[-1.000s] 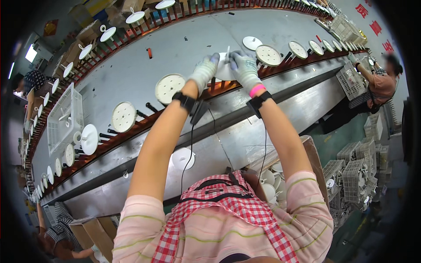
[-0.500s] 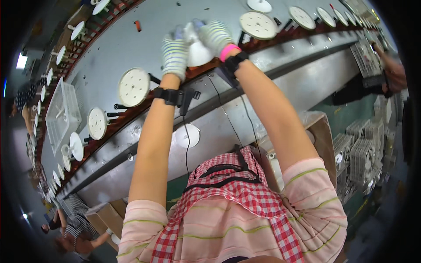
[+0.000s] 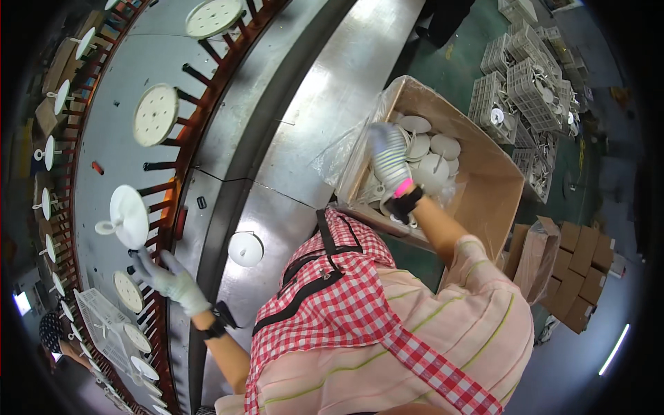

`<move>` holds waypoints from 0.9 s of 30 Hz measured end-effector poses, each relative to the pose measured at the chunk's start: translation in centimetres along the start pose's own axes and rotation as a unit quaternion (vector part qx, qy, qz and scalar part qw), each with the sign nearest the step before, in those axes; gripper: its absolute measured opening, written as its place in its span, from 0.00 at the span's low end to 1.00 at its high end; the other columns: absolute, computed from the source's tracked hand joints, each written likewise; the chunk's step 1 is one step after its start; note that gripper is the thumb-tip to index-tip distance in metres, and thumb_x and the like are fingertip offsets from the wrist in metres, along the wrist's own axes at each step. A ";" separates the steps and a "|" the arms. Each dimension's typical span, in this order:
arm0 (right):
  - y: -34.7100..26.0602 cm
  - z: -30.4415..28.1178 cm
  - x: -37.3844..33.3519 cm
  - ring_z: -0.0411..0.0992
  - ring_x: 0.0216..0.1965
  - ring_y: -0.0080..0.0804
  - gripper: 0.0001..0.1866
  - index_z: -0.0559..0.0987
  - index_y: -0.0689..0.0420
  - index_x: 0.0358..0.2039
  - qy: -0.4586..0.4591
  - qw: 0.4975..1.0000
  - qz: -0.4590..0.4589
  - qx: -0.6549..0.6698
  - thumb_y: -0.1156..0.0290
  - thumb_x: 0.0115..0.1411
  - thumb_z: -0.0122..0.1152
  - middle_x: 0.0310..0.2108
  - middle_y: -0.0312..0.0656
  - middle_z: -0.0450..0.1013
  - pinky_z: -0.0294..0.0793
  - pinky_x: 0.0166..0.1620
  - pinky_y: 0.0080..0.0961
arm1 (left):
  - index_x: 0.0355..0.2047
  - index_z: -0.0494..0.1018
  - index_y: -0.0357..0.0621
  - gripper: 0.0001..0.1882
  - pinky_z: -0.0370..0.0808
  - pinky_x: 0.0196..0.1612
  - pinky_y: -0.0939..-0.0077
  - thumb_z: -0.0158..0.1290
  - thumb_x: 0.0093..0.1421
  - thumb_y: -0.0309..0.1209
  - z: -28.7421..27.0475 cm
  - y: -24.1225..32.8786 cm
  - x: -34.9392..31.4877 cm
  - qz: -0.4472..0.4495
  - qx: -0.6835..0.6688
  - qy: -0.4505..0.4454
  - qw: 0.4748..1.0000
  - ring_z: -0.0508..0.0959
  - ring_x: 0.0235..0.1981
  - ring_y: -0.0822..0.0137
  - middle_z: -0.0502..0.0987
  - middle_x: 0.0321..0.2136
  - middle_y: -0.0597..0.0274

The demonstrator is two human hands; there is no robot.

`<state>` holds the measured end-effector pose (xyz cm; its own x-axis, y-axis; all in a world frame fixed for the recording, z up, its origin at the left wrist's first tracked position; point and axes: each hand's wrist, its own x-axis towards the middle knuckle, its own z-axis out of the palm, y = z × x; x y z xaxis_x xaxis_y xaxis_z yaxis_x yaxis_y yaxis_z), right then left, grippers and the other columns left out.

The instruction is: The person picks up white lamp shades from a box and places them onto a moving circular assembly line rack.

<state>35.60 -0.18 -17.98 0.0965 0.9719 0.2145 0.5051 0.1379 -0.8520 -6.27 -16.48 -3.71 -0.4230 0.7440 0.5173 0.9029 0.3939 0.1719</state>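
Over on the left, a white disc (image 3: 129,217) stands by the row of pegs, its ring handle (image 3: 104,227) poking out leftward. Just beside its lower edge is the gloved left hand (image 3: 173,282), fingers spread wide — touching or not, I can't tell. The disc looks light, stiff and smooth, perhaps slippery under a glove; I'd take it by the rim, sparing that slender ring. Midway, a lone disc (image 3: 246,250) lies on the metal ledge (image 3: 297,152). Now the right hand (image 3: 389,155), inside the cardboard box (image 3: 490,200) next to loose discs (image 3: 434,173) — fingertips hidden, so I can't say what it holds. Far right, stacked crates (image 3: 532,90).
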 end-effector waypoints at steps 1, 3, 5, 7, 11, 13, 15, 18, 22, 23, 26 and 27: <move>3.4 -2.9 1.3 0.68 0.36 0.46 0.11 0.75 0.59 0.34 0.005 0.997 0.064 -0.049 0.66 0.57 0.50 0.34 0.50 0.71 0.67 0.40 0.39 | 0.51 0.62 0.36 0.22 0.65 0.51 0.58 0.48 0.57 0.33 0.2 1.8 -1.9 0.015 -0.016 -0.008 1.000 0.64 0.52 0.45 0.60 0.53 0.42; 15.8 -5.8 1.3 0.68 0.38 0.50 0.14 0.75 0.58 0.34 0.041 0.957 0.042 -0.284 0.61 0.56 0.48 0.35 0.51 0.70 0.67 0.42 0.41 | 0.51 0.61 0.36 0.23 0.65 0.51 0.59 0.49 0.57 0.32 1.7 2.8 -4.6 0.024 -0.029 -0.074 0.997 0.64 0.52 0.47 0.59 0.54 0.43; 20.5 -7.0 0.8 0.63 0.49 0.48 0.19 0.76 0.51 0.41 -0.066 0.914 0.204 -0.345 0.56 0.52 0.49 0.46 0.53 0.66 0.64 0.50 0.40 | 0.52 0.61 0.36 0.24 0.64 0.52 0.60 0.49 0.56 0.31 2.1 3.1 -6.0 0.012 -0.061 -0.123 0.990 0.64 0.52 0.47 0.59 0.54 0.44; 22.5 -6.4 -0.2 0.63 0.50 0.51 0.24 0.70 0.47 0.51 -0.158 0.879 0.281 -0.352 0.60 0.53 0.47 0.49 0.54 0.64 0.63 0.51 0.42 | 0.52 0.60 0.36 0.24 0.64 0.52 0.60 0.49 0.56 0.29 1.2 2.6 -6.8 -0.007 -0.084 -0.166 0.982 0.64 0.52 0.47 0.59 0.54 0.44; 33.1 -11.4 -3.0 0.68 0.42 0.55 0.24 0.64 0.60 0.54 -0.198 0.856 0.277 -0.389 0.62 0.59 0.39 0.45 0.58 0.68 0.68 0.41 0.46 | 0.52 0.60 0.36 0.26 0.62 0.54 0.60 0.51 0.53 0.27 3.2 2.6 -7.6 0.032 -0.135 -0.215 0.967 0.65 0.51 0.46 0.62 0.51 0.42; 31.1 -9.9 -1.4 0.71 0.36 0.56 0.22 0.69 0.62 0.49 -0.194 0.858 0.202 -0.430 0.63 0.58 0.42 0.36 0.57 0.72 0.68 0.39 0.43 | 0.51 0.61 0.36 0.25 0.62 0.54 0.60 0.51 0.52 0.27 2.9 2.7 -8.6 -0.016 -0.120 -0.200 0.972 0.65 0.51 0.46 0.63 0.50 0.43; 28.0 -9.4 -1.6 0.71 0.33 0.48 0.14 0.76 0.59 0.37 -0.061 0.931 0.215 -0.287 0.67 0.54 0.49 0.34 0.53 0.73 0.69 0.39 0.37 | 0.51 0.62 0.36 0.25 0.63 0.53 0.60 0.51 0.52 0.27 1.2 1.5 -9.9 -0.037 -0.098 -0.169 0.980 0.66 0.50 0.46 0.64 0.49 0.43; 20.4 -11.5 -1.8 0.71 0.32 0.39 0.10 0.76 0.61 0.35 0.069 0.961 0.166 -0.210 0.73 0.53 0.54 0.32 0.48 0.73 0.70 0.39 0.31 | 0.50 0.63 0.38 0.24 0.65 0.51 0.59 0.50 0.52 0.27 0.4 1.3 -11.8 -0.079 -0.084 -0.164 0.980 0.67 0.48 0.46 0.65 0.48 0.44; 8.3 -11.1 1.2 0.70 0.38 0.30 0.13 0.74 0.63 0.40 0.126 0.988 -0.030 -0.086 0.73 0.55 0.56 0.35 0.45 0.73 0.69 0.43 0.25 | 0.49 0.63 0.38 0.23 0.65 0.50 0.59 0.50 0.52 0.28 0.6 0.4 -14.2 -0.112 -0.100 -0.159 0.976 0.67 0.48 0.46 0.65 0.48 0.44; 2.4 -10.4 3.0 0.70 0.40 0.31 0.14 0.72 0.64 0.44 0.106 0.981 -0.070 -0.146 0.74 0.56 0.54 0.37 0.45 0.73 0.69 0.43 0.27 | 0.49 0.63 0.38 0.23 0.65 0.50 0.59 0.50 0.52 0.28 1.0 0.1 -14.4 -0.114 -0.102 -0.153 0.976 0.67 0.48 0.46 0.65 0.48 0.44; -5.3 -6.0 10.1 0.69 0.44 0.37 0.21 0.62 0.72 0.52 0.075 0.975 -0.146 0.148 0.80 0.58 0.48 0.43 0.48 0.70 0.69 0.49 0.24 | 0.49 0.63 0.39 0.23 0.65 0.50 0.60 0.51 0.51 0.27 3.1 0.8 -13.5 -0.087 -0.114 -0.136 0.980 0.68 0.47 0.48 0.66 0.47 0.45; -7.7 -4.3 13.1 0.70 0.43 0.35 0.20 0.64 0.70 0.51 0.051 0.963 -0.224 0.144 0.82 0.56 0.47 0.43 0.48 0.70 0.70 0.48 0.25 | 0.49 0.63 0.39 0.23 0.65 0.50 0.60 0.51 0.51 0.27 3.6 1.5 -12.5 -0.090 -0.117 -0.131 0.980 0.68 0.47 0.48 0.66 0.47 0.45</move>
<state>36.71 10.63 -6.59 0.0155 0.7814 0.6238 0.2589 0.5995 -0.7574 0.09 -23.29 -12.91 -0.5543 0.7992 0.2324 0.7917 0.4201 0.4435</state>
